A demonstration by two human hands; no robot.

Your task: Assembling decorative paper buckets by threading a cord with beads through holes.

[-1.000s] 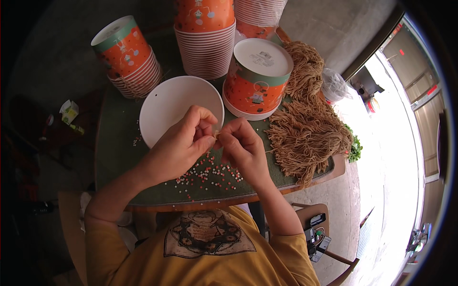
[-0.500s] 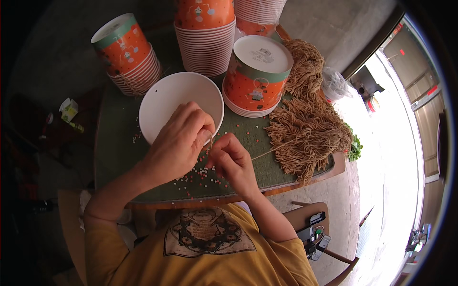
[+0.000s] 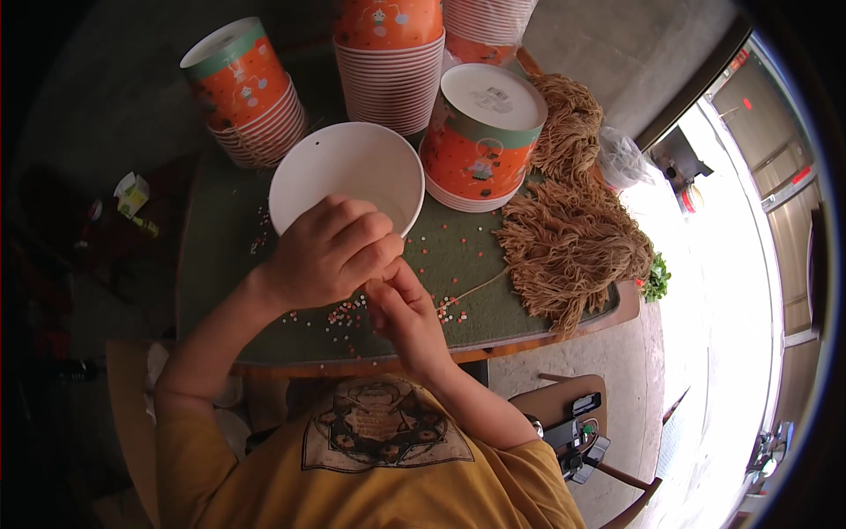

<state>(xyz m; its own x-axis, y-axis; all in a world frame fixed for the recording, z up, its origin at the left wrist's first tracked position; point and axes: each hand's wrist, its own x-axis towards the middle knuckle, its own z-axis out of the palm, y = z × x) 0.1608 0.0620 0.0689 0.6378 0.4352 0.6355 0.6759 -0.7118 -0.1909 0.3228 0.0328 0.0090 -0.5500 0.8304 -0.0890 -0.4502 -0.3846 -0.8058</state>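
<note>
Left hand [image 3: 330, 251] curled palm-down, can't tell if gripping; right hand [image 3: 405, 313] pinches thin cord [image 3: 473, 289].
I see smooth white tub [image 3: 304, 167], 12 o'clock; shaggy tan yarn [image 3: 573, 242], 3 o'clock.

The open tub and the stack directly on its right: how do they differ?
The open tub stands mouth up, the stack base up. The open tub shows a white inside, the stack an orange side with a green band. The left hand partly hides the open tub, not the stack. Both are round.
</note>
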